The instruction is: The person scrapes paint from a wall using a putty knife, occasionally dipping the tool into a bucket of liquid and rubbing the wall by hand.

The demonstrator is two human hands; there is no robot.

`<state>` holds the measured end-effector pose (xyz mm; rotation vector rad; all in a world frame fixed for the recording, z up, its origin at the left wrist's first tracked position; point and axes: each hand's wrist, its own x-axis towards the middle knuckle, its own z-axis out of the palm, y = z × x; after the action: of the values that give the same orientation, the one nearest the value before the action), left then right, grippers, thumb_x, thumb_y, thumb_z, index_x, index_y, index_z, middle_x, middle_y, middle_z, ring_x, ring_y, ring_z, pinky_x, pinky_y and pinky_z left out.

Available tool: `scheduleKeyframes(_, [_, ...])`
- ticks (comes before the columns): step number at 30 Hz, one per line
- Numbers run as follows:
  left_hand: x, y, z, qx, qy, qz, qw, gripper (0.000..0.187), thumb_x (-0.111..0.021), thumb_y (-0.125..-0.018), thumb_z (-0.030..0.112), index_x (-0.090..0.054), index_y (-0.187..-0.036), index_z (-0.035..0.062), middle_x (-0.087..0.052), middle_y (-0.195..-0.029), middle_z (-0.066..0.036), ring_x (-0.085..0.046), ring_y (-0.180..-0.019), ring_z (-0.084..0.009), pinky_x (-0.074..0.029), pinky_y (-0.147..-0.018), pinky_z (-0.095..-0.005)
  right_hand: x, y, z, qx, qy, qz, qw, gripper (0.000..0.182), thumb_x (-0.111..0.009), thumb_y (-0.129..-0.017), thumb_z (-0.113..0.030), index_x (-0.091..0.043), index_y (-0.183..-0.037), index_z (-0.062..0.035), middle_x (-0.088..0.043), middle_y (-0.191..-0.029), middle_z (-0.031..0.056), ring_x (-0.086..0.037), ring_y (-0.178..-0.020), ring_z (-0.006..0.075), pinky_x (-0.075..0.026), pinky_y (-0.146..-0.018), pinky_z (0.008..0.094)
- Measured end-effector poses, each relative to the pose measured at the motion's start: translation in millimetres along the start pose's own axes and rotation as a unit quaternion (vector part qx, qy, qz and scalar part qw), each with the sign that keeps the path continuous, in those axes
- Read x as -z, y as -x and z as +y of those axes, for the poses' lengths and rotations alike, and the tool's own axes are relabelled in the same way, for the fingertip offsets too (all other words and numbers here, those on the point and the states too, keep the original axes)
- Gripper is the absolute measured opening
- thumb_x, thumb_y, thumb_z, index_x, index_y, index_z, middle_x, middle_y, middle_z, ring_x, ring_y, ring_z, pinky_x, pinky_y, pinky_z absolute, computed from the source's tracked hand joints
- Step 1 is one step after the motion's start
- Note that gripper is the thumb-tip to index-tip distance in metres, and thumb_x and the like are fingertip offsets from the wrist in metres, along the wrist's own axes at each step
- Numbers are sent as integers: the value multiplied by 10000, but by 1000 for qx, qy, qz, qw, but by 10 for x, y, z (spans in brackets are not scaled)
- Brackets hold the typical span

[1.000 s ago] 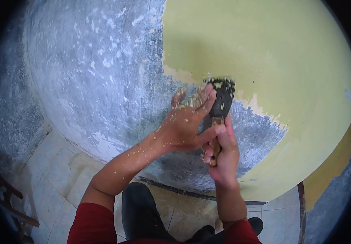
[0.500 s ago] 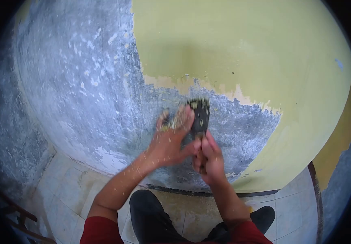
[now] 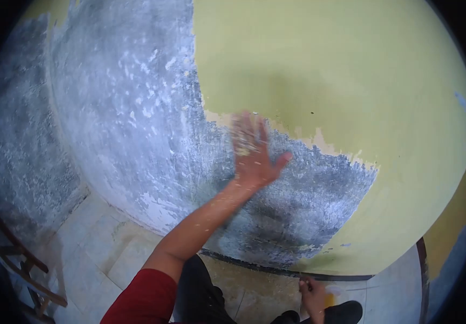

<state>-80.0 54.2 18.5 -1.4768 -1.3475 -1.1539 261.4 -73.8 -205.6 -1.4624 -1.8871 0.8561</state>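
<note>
L hand point(image 3: 254, 156) is pressing flat w/ fingers point(image 3: 246, 129) spread open on the scraped grey patch point(image 3: 308, 200) of wall just below the yellow-green paint point(image 3: 324, 70), while R hand point(image 3: 314, 294) is hanging low nr floor point(image 3: 98, 254), fingers' grip can't tell.

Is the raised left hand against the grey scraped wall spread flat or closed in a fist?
Spread flat: the left hand lies on the grey scraped wall, fingers extended upward, thumb out to the side, holding nothing.

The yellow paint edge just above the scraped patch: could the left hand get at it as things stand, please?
Probably yes: the left hand lies open on the wall, fingertips right at the yellow paint edge, with nothing between them.
</note>
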Motion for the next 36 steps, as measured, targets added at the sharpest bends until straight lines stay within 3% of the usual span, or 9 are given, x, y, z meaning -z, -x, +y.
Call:
scheduleKeyframes(2, [-198,184,326,-60,17,-69,996,970,-526,-899,634,-107,-1580,84,-41,-1585,-341,-28,-1470,-528,-28,-1183,-598,-136,142,25,-21,-69,-6,997,287,-625,-917,-305,-693,-963,-30,-664,-703,111,-625,-600,243,-481,-592,363])
scheduleKeyframes(4, [-274,406,608,-175,114,-179,961,876,-539,-909,596,-208,-1565,118,-118,-1603,-269,-78,-1490,-455,-67,-1201,-563,-206,251,55,-40,-65,-103,992,460,-600,-976,-370,-595,-1343,-93,-686,-1129,165,-657,-1030,255,-517,-865,410])
scheduleKeyframes(9, [-517,1507,882,-396,297,-257,830,513,-639,-899,328,-544,-1354,112,-412,-1508,-170,-342,-1438,-332,-257,-1184,-502,-436,429,226,-31,-87,-88,992,427,-590,-969,-387,-657,-1257,-79,-701,-937,133,-658,-829,251,-528,-770,399])
scheduleKeyframes(13, [-414,2053,553,-375,381,-276,799,468,-629,-880,227,-556,-1327,112,-499,-1425,-162,-453,-1356,-346,-339,-1129,-528,-254,412,530,-40,-32,-85,995,379,-607,-957,-381,-686,-1124,-50,-675,-852,111,-577,-578,223,-504,-550,343])
scheduleKeyframes(15, [-208,2006,531,-244,338,-191,889,443,-616,-855,111,-563,-1294,93,-556,-1361,-159,-496,-1322,-351,-397,-1077,-519,-173,340,740,-3,44,-78,996,355,-567,-938,-382,-683,-925,-47,-664,-719,115,-637,-627,298,-490,-604,407])
scheduleKeyframes(16, [-251,2032,485,-258,352,-177,882,420,-617,-851,116,-587,-1270,106,-585,-1320,-134,-517,-1299,-329,-414,-1042,-525,-78,320,774,-111,74,-122,984,483,-554,-919,-500,-715,-1014,-54,-694,-902,240,-662,-883,453,-509,-776,520])
scheduleKeyframes(21, [-91,2210,407,-217,255,-592,733,396,-639,-869,262,-638,-1258,190,-672,-1233,-50,-649,-1060,-289,-457,-981,-459,561,9,404,-62,365,-105,923,420,-610,-844,-434,-733,-775,-37,-691,-816,227,-680,-809,415,-540,-703,514])
scheduleKeyframes(28, [117,2310,688,-146,238,-738,614,474,-606,-945,303,-542,-1402,194,-635,-1301,-87,-653,-1043,-332,-469,-966,-465,941,-545,1129,-205,526,-233,792,282,-635,-737,-183,-758,-964,-69,-732,-1018,177,-716,-970,301,-566,-793,414])
scheduleKeyframes(36, [22,2601,962,-139,319,-691,634,441,-592,-945,263,-560,-1378,179,-619,-1324,-98,-564,-1231,-325,-413,-1046,-473,418,-669,2441,-340,499,-376,703,327,-698,-827,-376,-765,-1062,-158,-741,-1078,50,-709,-994,247,-556,-818,409])
